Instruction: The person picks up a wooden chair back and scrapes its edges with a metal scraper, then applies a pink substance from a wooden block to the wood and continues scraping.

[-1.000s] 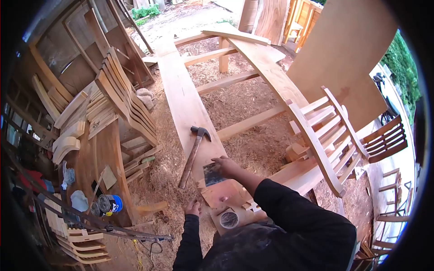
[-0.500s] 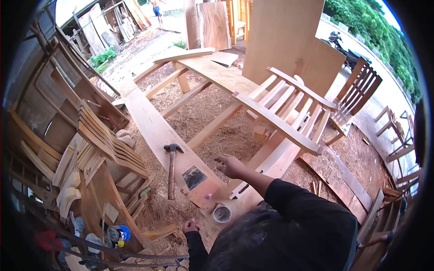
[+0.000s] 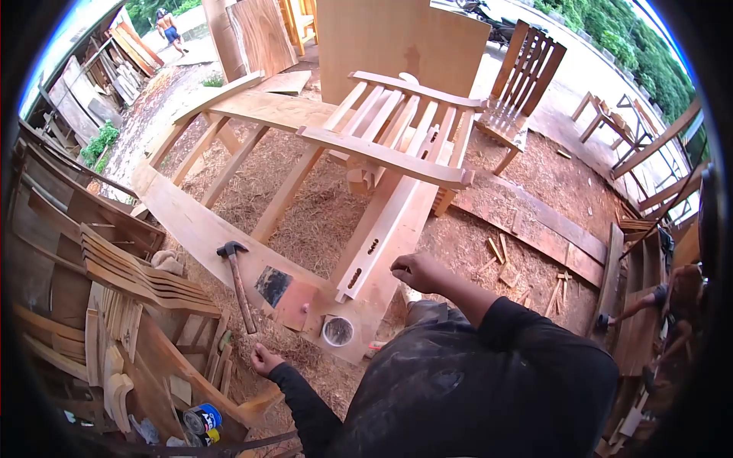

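Note:
My left hand (image 3: 265, 359) hangs with curled fingers just below the end of a claw hammer's handle, apart from it. The claw hammer (image 3: 237, 278) lies across the near board (image 3: 191, 217) of a large wooden frame, its handle sticking out past the edge. Over the frame's right side is my right hand (image 3: 418, 272), fingers folded in and nothing visible in them. Near it, a pale mortised rail (image 3: 393, 221) with dark slots lies along the frame. A round container (image 3: 337, 330) stands at the near corner, beside a dark square patch (image 3: 272, 286).
A slatted chair back (image 3: 389, 153) rests on the frame's far right. Curved slats (image 3: 145, 275) and a blue can (image 3: 202, 418) are at left. Behind stand a plywood sheet (image 3: 397, 53) and a slatted chair (image 3: 527, 76). Other people are at far left (image 3: 169, 30) and right (image 3: 672, 313).
My view has swung to the right, shifting the frame leftward. My right hand has moved off the frame's middle to its right side, its spread fingers now folded. The left hand stays curled.

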{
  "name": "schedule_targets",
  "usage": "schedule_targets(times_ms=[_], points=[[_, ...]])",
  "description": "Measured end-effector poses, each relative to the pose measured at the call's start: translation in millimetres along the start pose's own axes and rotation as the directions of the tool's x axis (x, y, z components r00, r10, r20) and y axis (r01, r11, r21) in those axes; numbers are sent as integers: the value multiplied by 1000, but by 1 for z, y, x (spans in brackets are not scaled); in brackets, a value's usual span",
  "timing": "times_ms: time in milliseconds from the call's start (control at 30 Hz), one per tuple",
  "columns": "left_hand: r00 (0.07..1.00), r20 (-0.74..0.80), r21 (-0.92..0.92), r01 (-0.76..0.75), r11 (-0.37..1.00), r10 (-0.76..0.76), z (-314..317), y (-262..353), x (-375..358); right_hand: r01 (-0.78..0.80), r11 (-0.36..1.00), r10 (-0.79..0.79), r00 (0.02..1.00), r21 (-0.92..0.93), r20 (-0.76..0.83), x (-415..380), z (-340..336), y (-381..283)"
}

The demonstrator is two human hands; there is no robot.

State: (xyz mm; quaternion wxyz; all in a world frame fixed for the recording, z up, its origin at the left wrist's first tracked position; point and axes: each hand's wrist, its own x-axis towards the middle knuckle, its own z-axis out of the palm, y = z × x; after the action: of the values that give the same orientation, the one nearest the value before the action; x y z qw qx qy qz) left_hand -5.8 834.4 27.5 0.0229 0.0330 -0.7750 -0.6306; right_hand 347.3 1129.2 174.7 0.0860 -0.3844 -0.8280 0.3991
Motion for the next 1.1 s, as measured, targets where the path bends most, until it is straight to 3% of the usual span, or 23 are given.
schedule_targets(times_ms=[100, 233, 333, 367, 567, 600, 667, 700, 733, 767, 867, 900, 933, 1000, 1100], points=[[954, 24, 70, -301, 951, 300, 11, 37, -10, 39, 997, -35, 998, -70, 58, -1, -1, 15], [915, 51, -71, -396, 915, 400, 25, 85, -62, 72, 997, -64, 983, -39, 173, 2, -23, 15], [881, 109, 14, -465, 885, 461, 33, 105, -113, 183, 972, -128, 937, -144, 325, 9, -31, 53], [875, 142, 27, -471, 882, 463, 37, 116, -133, 150, 964, -57, 923, -221, 381, 6, -37, 64], [806, 186, 101, -584, 805, 562, 112, 150, -252, 152, 950, 27, 829, -272, 558, -21, -93, 202], [764, 213, 139, -640, 755, 609, 132, 157, -269, 92, 951, 92, 825, -294, 557, -27, -112, 218], [578, 337, 130, -810, 571, 743, 172, 168, -290, -27, 939, 221, 808, -342, 546, -36, -153, 240], [543, 352, 106, -833, 544, 763, 195, 171, -302, -45, 950, 205, 838, -310, 506, -40, -165, 257], [618, 441, 118, -758, 641, 650, 211, 183, -316, -58, 957, 188, 868, -283, 460, -40, -178, 274], [586, 501, 108, -772, 626, 637, 228, 193, -324, -66, 964, 172, 895, -259, 411, -38, -191, 290], [401, 617, 41, -876, 480, 678, 282, 214, -328, -165, 986, 150, 951, 35, 271, -21, -227, 311], [318, 646, 8, -912, 410, 694, 299, 219, -326, -271, 938, 214, 944, 218, 251, -14, -240, 300], [255, 691, -2, -935, 355, 676, 315, 226, -323, -310, 859, 220, 942, 407, 254, -2, -245, 305], [125, 774, -41, -968, 246, 621, 345, 239, -316, -392, 499, 318, 912, 773, 258, 18, -256, 300], [-24, 857, -111, -984, 139, 515, 391, 251, -298, -237, 255, 273, 948, 937, 166, 58, -264, 294]])
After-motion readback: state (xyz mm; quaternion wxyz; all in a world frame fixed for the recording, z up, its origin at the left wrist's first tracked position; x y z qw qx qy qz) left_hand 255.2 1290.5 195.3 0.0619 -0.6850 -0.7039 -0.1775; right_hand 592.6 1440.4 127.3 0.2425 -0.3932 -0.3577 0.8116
